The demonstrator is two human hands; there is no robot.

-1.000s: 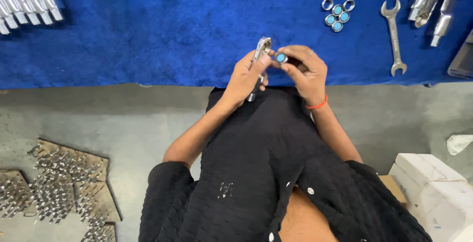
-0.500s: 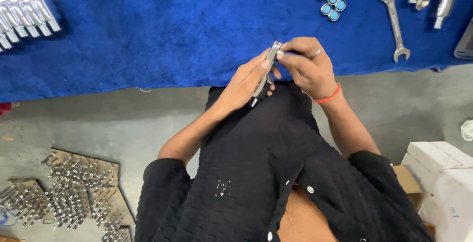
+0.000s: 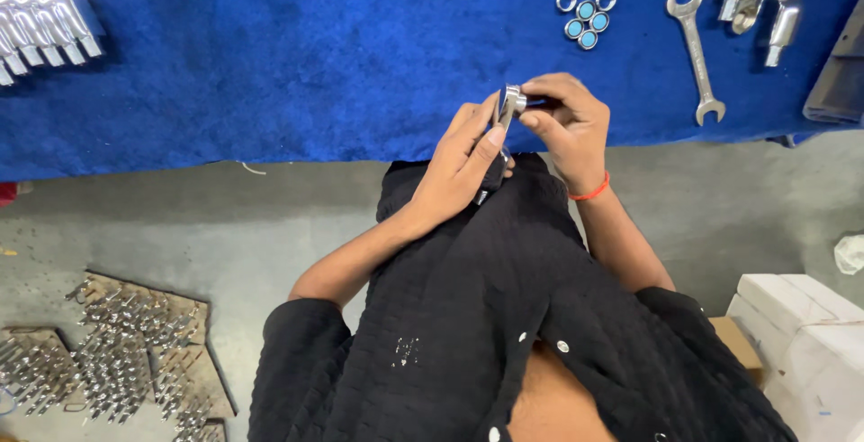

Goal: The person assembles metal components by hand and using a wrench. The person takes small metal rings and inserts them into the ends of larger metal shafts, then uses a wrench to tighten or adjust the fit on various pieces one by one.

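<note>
Blue cloth (image 3: 297, 73) ahead; my left hand (image 3: 459, 167) & right hand (image 3: 567, 122) both pinch chrome fitting (image 3: 509, 103), wrench (image 3: 695, 50) nearby

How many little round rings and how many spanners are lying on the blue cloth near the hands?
Blue-centred round caps: 4
Plain silver rings: 2
Open-ended spanners: 1
Total: 7

The left hand and right hand hold a metal part, which is not counted.
</note>
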